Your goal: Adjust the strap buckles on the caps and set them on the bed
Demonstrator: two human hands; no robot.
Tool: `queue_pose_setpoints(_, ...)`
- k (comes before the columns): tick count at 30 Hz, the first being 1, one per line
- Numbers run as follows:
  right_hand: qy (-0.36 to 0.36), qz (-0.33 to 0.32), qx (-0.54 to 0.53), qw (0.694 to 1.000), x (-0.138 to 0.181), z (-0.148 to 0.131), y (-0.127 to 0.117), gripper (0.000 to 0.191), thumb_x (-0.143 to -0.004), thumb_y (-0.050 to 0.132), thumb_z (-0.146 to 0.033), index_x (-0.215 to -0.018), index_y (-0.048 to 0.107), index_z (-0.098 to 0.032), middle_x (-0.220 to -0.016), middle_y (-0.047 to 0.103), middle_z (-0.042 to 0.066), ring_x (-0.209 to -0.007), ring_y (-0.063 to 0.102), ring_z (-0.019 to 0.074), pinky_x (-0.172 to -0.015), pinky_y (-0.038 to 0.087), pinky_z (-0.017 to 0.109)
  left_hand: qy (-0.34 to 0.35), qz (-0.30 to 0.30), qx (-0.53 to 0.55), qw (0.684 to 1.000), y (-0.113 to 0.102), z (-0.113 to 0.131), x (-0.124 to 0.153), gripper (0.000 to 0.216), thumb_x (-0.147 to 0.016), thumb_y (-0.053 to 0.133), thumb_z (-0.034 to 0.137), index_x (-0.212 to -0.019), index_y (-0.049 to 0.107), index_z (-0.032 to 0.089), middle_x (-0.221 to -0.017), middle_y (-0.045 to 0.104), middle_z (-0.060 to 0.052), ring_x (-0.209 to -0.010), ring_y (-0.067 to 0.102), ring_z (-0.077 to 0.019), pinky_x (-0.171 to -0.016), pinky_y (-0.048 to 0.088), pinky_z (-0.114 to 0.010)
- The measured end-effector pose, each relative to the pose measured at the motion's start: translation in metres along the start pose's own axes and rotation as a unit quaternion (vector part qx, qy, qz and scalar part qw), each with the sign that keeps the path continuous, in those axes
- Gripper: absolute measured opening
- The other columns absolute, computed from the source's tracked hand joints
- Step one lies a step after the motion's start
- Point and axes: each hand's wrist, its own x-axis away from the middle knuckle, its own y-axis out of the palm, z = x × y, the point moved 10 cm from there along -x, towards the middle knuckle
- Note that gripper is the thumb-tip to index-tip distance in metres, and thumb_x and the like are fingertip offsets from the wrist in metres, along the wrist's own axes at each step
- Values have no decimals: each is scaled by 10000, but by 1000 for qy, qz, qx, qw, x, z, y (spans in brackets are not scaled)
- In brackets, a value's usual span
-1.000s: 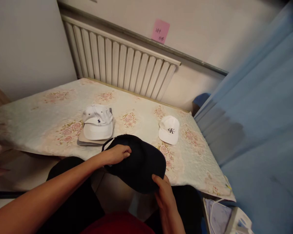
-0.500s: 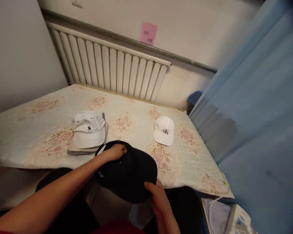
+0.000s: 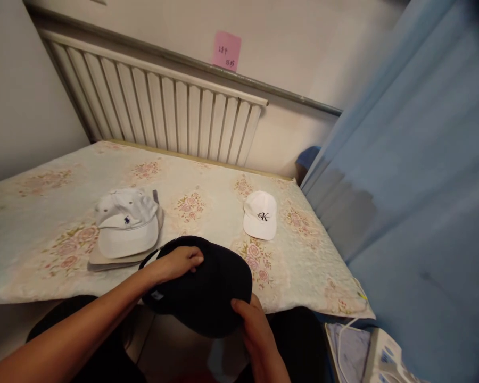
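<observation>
Both my hands hold a black cap (image 3: 207, 290) over the near edge of the floral-covered table (image 3: 311, 266). My left hand (image 3: 175, 262) is closed on the cap's back rim, fingers curled over the fabric. My right hand (image 3: 249, 319) pinches the cap's front edge from below, thumb on top. To the left lies a white cap with a small dark logo (image 3: 125, 226), stacked on a beige cap (image 3: 104, 260). A white cap with black letters (image 3: 260, 214) lies apart at the right.
A white radiator (image 3: 163, 117) runs along the wall behind the table, with a pink note (image 3: 225, 50) stuck above it. A blue curtain (image 3: 415, 202) hangs at the right. A white and blue device (image 3: 383, 356) sits at the bottom right.
The view has swung right and down, so everything sits further left in the picture. Both hands keep the same grip on the black cap, which has barely shifted.
</observation>
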Motion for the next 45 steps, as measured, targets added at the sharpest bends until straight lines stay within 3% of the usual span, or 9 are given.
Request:
queue_pose_setpoints(5,-26,3,88,996,2,-16,12,257,-681,573,-196,-893,703,-129,-763,699,30,-756,615,216,-740,473,337,5,-37,139,990,27,37,15,447,-806,444,566,-929,567,154,-907,632,-75,-794,630,-188,-667,489,-294)
queue_pose_setpoints(11,-146,-26,262,954,18,-51,37,372,-787,488,-161,-1110,666,-214,-1029,703,41,-982,612,249,-898,437,359,-20,7,272,962,25,54,35,587,-747,500,672,-963,584,133,-1020,633,-135,-905,623,-240,-699,521,-335)
queue_pose_setpoints(17,-208,-16,318,925,25,-52,42,613,-679,549,-48,-1246,583,-278,-1123,672,58,-1070,588,290,-958,407,403,32,-35,483,874,19,68,53,435,-829,557,497,-1039,637,125,-1039,681,-136,-971,617,-251,-810,509,-358)
queue_pose_setpoints(21,-245,-7,381,891,24,-53,40,695,-653,559,-21,-1296,532,-284,-1219,620,78,-1130,549,284,-991,390,428,40,1,550,834,11,50,57,356,-779,666,269,-1111,632,147,-1048,699,-98,-947,644,-228,-832,499,-312)
queue_pose_setpoints(25,-193,-18,292,936,8,-43,18,578,-695,685,-195,-1255,563,-270,-1261,603,76,-1143,551,265,-979,416,416,44,31,613,788,8,21,62,426,-789,635,192,-1211,579,201,-1088,700,-74,-974,654,-227,-876,493,-331)
queue_pose_setpoints(29,-41,-26,41,998,-10,-10,-4,516,-713,703,-320,-1195,585,-181,-1102,687,108,-951,653,233,-805,501,369,46,24,653,756,15,0,66,531,-801,603,170,-1313,489,255,-1143,685,-64,-1027,643,-240,-909,483,-364)
queue_pose_setpoints(32,7,-63,-96,993,-9,0,7,443,-753,655,-409,-1101,635,-135,-951,723,109,-811,677,210,-711,510,325,49,3,666,745,27,-9,65,559,-814,587,179,-1349,448,264,-1148,684,-68,-1029,646,-243,-923,477,-374)
queue_pose_setpoints(35,3,-94,-124,988,-3,-2,22,409,-752,644,-420,-1065,666,-158,-1015,713,114,-846,673,235,-670,520,328,59,-15,677,733,36,-15,63,556,-837,560,174,-1369,422,258,-1149,683,-74,-1034,645,-242,-935,469,-381)
queue_pose_setpoints(45,-3,-133,-183,974,-10,12,23,417,-736,678,-265,-1145,628,-210,-1116,692,83,-988,649,261,-826,507,402,68,-36,691,719,51,-29,54,496,-891,496,146,-1375,417,219,-1180,665,-101,-1065,631,-259,-923,481,-397)
